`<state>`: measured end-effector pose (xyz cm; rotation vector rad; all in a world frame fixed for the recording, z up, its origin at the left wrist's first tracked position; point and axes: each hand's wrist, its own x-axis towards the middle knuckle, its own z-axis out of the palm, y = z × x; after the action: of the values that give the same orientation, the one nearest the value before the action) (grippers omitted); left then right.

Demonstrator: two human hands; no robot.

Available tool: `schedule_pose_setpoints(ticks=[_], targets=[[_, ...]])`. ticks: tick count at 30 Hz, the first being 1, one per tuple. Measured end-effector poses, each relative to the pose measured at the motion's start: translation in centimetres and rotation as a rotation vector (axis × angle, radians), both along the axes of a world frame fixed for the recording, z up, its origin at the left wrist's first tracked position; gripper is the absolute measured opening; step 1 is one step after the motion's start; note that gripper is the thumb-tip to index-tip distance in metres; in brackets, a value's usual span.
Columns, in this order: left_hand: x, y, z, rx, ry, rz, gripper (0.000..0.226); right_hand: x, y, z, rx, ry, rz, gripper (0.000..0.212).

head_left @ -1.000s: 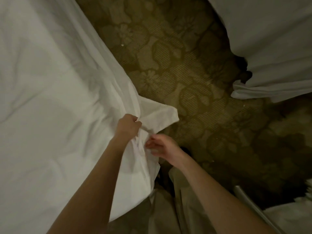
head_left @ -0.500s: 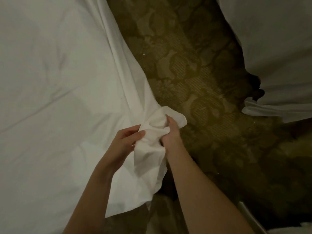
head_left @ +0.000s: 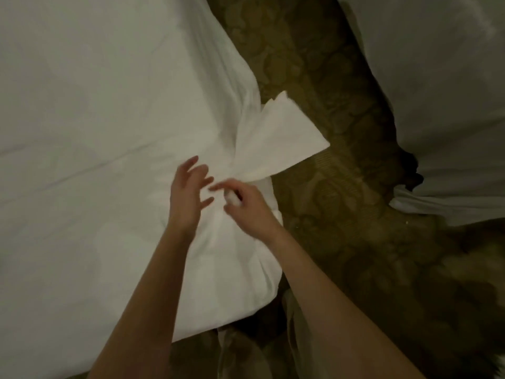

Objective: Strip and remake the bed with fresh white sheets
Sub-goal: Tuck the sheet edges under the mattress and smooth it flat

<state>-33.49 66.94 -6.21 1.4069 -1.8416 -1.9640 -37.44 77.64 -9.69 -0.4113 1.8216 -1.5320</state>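
Observation:
A white sheet [head_left: 90, 127] covers the bed, which fills the left half of the head view. At the bed's near corner the sheet is gathered into a tight bunch, and its loose corner flap [head_left: 284, 140] fans out over the carpet to the upper right. My left hand [head_left: 188, 195] hovers over the gathered spot, fingers spread and straight, holding nothing. Just to its right, my right hand [head_left: 246, 209] pinches a small twisted wad of the sheet between thumb and curled fingers, with its index finger stretched out toward the left hand.
Dark floral carpet [head_left: 341, 187] runs between the bed and a second white-draped bed or heap of linen [head_left: 437, 91] at the upper right. My trouser legs [head_left: 240, 351] stand at the bed's corner at the bottom.
Both hands were gripping the bunched corner. My left hand has let go and spread its fingers, the corner flap has fanned out to the right, and my right hand has slid down onto the twist.

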Motion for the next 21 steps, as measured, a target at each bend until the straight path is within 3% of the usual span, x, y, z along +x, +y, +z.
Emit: schedule_pose_setpoints(ticks=[2,5,8,10,13,18,21], targets=[[0.9,-1.3,0.5,-0.12,-0.045,-0.142,0.05,3.8,-0.4,-0.8,0.132,0.015,0.149,0.042],[2.7,-0.8,-1.3,-0.35,-0.306,-0.579,0.09,7.7,-0.9,-1.7,0.342,0.106,0.348,0.03],[3.8,0.4,-3.6,-0.575,-0.506,-0.877,0.095,9.0,-1.7,-2.2,0.451,0.066,0.372,0.021],[3.4,0.1,-4.6,-0.695,-0.578,-0.899,0.075,9.1,-2.2,-2.3,0.477,0.062,0.386,0.039],[2.3,-1.4,-5.6,-0.837,-0.604,-0.927,0.042,9.1,-2.7,-2.3,0.503,0.117,0.389,0.047],[3.1,-4.7,-5.9,-0.592,-0.457,-0.649,0.022,8.5,-2.1,-3.0,0.36,-0.083,0.251,0.029],[4.6,-6.3,-5.3,-0.456,-0.352,-0.515,0.021,6.4,-2.1,-2.3,0.233,-0.279,-0.241,0.011]])
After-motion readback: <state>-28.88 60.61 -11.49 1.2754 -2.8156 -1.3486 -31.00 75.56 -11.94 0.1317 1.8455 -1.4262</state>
